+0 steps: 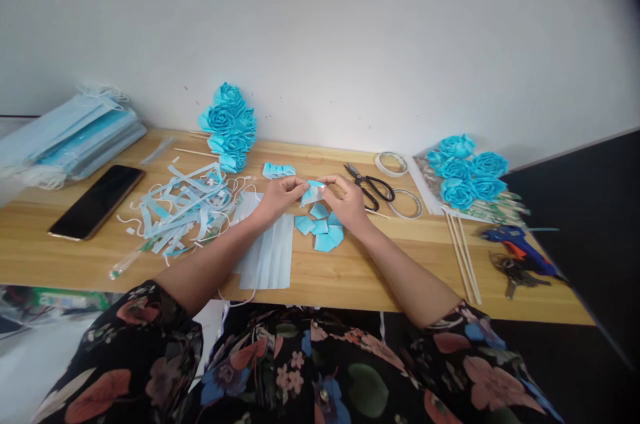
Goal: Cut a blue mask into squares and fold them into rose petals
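My left hand (283, 197) and my right hand (347, 199) hold a small blue-and-white petal piece (313, 193) between them, each pinching one side with thumb and finger. Below it on the table lie several loose blue petal pieces (327, 237). Just behind my left hand is a row of curled blue petals (279, 171). Flat pleated mask sheets (273, 257) lie under and beside my left forearm. Black-handled scissors (370, 184) rest just beyond my right hand.
Mask scraps (185, 207) and a phone (97, 203) lie left, near stacked masks (75, 134). Blue flowers (230, 124) stand behind; more flowers (467, 171) lie right. Tape rolls (391, 164), wooden sticks (463, 257), a glue gun (520, 247) and keys (515, 272) are also right.
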`<action>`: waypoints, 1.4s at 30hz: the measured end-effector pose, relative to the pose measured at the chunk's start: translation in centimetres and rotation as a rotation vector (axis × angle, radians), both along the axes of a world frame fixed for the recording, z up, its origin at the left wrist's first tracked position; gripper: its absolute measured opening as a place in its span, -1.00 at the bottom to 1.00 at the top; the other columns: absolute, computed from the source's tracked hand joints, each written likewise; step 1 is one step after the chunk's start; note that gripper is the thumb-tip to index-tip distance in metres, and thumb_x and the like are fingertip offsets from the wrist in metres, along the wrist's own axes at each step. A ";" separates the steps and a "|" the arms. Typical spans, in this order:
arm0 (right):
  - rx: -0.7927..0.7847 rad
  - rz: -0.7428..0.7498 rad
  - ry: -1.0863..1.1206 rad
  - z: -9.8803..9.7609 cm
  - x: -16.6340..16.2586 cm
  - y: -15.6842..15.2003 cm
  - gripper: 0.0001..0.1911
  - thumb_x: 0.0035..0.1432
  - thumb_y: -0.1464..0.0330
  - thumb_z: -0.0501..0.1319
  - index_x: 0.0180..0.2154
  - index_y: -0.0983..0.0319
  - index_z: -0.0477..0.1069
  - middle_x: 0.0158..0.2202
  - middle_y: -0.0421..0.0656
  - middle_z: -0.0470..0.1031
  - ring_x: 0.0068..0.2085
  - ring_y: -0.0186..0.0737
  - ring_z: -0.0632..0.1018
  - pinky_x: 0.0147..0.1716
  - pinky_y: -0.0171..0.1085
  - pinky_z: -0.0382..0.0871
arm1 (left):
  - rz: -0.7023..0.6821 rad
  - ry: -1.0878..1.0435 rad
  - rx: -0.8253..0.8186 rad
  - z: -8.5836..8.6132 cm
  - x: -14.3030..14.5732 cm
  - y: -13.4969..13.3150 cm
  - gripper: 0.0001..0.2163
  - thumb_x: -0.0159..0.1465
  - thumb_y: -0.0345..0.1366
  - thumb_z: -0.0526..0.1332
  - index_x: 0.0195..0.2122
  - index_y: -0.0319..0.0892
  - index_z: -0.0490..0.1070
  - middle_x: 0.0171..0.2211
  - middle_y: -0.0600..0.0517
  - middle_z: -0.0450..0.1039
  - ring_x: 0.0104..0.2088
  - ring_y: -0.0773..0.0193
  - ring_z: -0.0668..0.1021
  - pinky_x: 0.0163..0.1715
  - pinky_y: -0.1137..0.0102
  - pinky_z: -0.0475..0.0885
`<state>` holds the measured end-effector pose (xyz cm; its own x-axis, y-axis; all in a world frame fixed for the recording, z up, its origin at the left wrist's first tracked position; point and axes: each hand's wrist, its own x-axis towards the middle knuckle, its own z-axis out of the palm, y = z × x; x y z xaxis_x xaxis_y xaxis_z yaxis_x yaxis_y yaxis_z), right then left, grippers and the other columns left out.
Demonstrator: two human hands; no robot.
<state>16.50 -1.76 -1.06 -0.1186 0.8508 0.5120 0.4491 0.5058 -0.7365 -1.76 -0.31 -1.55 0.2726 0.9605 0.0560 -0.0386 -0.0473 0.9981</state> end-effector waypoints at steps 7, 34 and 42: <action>0.122 0.065 -0.082 -0.1 0.0 0.0 -0.81 0.18 0.44 0.18 -0.21 0.13 0.53 -0.19 -0.17 0.62 -0.14 -0.17 0.59 -0.07 -0.15 0.46 | 0.026 -0.013 -0.018 -0.2 0.0 0.2 -0.68 0.11 -0.05 0.33 -0.49 -0.22 0.38 -0.58 0.13 0.34 -0.54 0.43 0.34 -0.48 0.46 0.21; 0.030 0.241 -0.092 0.3 0.2 -0.4 -0.76 0.29 0.30 0.10 -0.10 0.13 0.50 -0.08 -0.11 0.60 -0.03 -0.13 0.56 0.01 -0.09 0.42 | 0.060 0.007 0.025 -0.3 -0.2 0.6 -0.67 0.10 -0.02 0.30 -0.50 -0.21 0.38 -0.56 0.14 0.28 -0.49 0.40 0.30 -0.43 0.44 0.19; -0.126 0.215 0.020 0.0 -0.1 -0.8 -0.66 0.32 0.16 0.11 0.03 0.14 0.40 0.00 -0.13 0.58 0.00 -0.14 0.58 0.02 -0.15 0.45 | 0.132 -0.007 0.065 0.1 -0.1 0.4 -0.72 0.12 -0.07 0.25 -0.50 -0.20 0.36 -0.52 0.13 0.28 -0.47 0.38 0.31 -0.40 0.43 0.21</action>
<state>16.44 -2.59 -1.06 -0.2950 0.8642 0.4076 0.3254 0.4920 -0.8075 -1.83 0.08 -1.49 0.1431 0.9823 0.1208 -0.0351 -0.1170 0.9925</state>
